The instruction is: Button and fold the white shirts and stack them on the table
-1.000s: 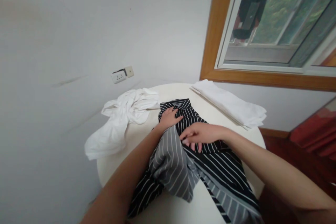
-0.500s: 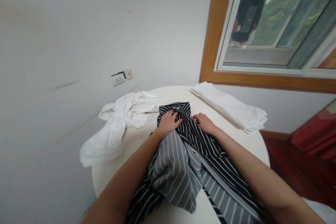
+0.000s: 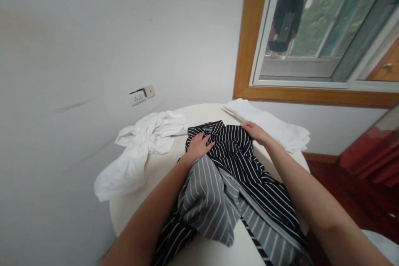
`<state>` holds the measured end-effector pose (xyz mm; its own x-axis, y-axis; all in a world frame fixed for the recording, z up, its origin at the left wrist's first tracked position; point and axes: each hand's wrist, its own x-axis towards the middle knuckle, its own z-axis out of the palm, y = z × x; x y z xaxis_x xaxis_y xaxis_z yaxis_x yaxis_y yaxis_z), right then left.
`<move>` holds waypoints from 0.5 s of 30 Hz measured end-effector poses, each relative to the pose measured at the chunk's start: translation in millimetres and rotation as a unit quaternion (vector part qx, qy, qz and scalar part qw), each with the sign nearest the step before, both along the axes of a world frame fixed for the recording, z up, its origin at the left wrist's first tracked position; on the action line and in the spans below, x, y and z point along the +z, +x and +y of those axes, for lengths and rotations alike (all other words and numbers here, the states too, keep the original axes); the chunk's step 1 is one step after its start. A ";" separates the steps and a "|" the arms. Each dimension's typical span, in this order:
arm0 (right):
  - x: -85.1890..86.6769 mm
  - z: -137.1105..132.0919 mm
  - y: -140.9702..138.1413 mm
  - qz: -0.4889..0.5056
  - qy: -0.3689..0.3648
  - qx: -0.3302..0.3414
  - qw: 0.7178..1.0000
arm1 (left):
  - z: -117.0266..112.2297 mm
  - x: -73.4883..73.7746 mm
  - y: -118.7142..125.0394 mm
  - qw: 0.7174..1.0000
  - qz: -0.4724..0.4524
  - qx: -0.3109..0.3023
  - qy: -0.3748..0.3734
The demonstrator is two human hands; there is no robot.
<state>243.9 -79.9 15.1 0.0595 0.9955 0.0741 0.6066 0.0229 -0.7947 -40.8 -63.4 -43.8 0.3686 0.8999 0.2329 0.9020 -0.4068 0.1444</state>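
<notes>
A black shirt with white stripes (image 3: 237,143) lies spread over the round white table (image 3: 193,111), its collar at the far end and its front partly open with the grey inner side showing. My left hand (image 3: 198,145) rests on the shirt just below the collar, fingers spread and flat. At the shirt's right shoulder, my right hand (image 3: 253,130) pinches the edge of the cloth between thumb and fingers. The lower part of the shirt runs toward me between my forearms, and some of it hangs out of view.
Crumpled white cloth (image 3: 137,156) lies on the table's left side, partly over its edge. A folded white cloth (image 3: 271,126) sits at the back right. Behind are a wall with a socket (image 3: 137,97) and a wood-framed window (image 3: 245,50). A red curtain (image 3: 374,156) hangs at right.
My right hand has moved outward and away from me, drawing the shirt's right shoulder out wider and flatter. My left hand stays on the shirt below the collar.
</notes>
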 end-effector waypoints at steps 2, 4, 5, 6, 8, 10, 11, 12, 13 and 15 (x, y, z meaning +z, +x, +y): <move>9.1 8.6 5.7 0.010 -0.002 0.013 1.000 | 0.3 -1.0 -0.5 1.000 -0.001 0.000 0.001; 21.6 17.1 11.6 -0.036 0.001 0.032 0.999 | 0.1 -1.3 -0.4 1.000 -0.006 0.002 0.002; 28.5 20.5 14.4 -0.077 0.004 0.038 0.996 | -0.1 -1.2 -0.1 1.000 -0.010 0.002 0.002; 35.3 22.6 17.0 -0.119 0.009 0.038 0.992 | -0.4 -0.9 0.2 1.000 -0.013 0.003 0.000; 46.4 22.4 20.7 -0.156 0.019 0.022 0.987 | -1.0 0.0 0.9 1.000 -0.018 0.006 -0.006; 51.4 15.7 22.5 -0.093 0.007 0.026 0.995 | -1.6 0.7 1.3 1.000 -0.020 0.010 -0.012; 51.0 10.6 23.2 -0.033 -0.008 0.045 0.998 | -1.8 0.8 1.3 1.000 -0.019 0.011 -0.013; 48.8 5.0 24.0 0.033 -0.024 0.070 0.997 | -1.9 0.8 1.2 1.000 -0.018 0.011 -0.012; 44.9 -0.6 25.1 0.093 -0.035 0.091 0.991 | -1.8 0.5 1.1 1.000 -0.016 0.011 -0.011; 33.4 -10.3 28.7 0.163 -0.042 0.102 0.980 | -1.4 -0.2 0.8 1.000 -0.013 0.009 -0.009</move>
<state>272.7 -90.2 48.5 -0.1339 0.9910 0.0007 0.3099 0.0425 -0.9498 -40.0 -64.8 -44.0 0.3469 0.9103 0.2258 0.9047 -0.3883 0.1755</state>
